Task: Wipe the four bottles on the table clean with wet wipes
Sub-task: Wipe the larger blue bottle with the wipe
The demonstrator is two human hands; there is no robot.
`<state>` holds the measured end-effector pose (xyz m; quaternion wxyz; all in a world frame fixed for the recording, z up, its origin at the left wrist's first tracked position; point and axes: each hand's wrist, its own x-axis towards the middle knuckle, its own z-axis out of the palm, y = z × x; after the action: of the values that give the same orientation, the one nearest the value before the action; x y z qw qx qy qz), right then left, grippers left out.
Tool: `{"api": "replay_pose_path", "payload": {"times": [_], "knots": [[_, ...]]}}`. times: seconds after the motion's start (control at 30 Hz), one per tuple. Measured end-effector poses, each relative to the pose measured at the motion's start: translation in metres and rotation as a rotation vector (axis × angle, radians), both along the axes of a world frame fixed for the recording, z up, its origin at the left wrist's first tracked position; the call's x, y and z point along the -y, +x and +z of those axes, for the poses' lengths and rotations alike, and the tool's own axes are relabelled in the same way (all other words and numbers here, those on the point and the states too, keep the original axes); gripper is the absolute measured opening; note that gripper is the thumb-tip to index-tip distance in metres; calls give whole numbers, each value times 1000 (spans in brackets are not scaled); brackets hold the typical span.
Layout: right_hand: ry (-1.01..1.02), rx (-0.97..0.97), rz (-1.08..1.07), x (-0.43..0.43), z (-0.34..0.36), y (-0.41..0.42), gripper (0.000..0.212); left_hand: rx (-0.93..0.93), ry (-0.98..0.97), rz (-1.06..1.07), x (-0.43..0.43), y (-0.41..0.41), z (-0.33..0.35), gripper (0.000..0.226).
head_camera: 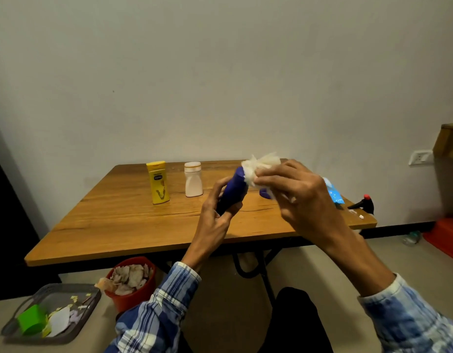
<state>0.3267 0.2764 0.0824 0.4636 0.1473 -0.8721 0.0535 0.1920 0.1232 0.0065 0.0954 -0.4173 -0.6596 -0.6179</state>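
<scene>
Fingers (pixel 219 186) of the left hand (pixel 215 215) curl round the lower part of a dark blue bottle (pixel 235 188), held tilted above the surface (pixel 118 220). The right hand (pixel 294 192) pinches a crumpled white wipe (pixel 259 163) against the bottle's upper end. Further back on the left, a yellow bottle (pixel 159 183) and a white bottle (pixel 193 179) stand upright near each other. A blue wipe pack (pixel 334 193) lies behind the right hand.

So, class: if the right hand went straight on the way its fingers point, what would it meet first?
The blue bottle held in the left hand. The right hand points left, pressing the wipe toward the bottle's top. They seem to touch already, though depth is unclear.
</scene>
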Motion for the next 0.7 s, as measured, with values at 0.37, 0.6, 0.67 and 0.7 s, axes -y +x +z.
{"api": "replay_pose_path", "payload": {"times": [0.37,0.6,0.67,0.7], "knots": [[-3,13,11,17,11,-10,34,-5,-38,-16,-6,4,-1,57],[-99,-26,-42,-14,11,7,30,9,-42,1,0,2,-6,55],[-136,-108,-54,-10,20,4,31,-14,-45,-10,-4,5,-4,54],[-102,-112,-42,-4,22,0,32,-16,-40,-19,-5,6,-3,54]]}}
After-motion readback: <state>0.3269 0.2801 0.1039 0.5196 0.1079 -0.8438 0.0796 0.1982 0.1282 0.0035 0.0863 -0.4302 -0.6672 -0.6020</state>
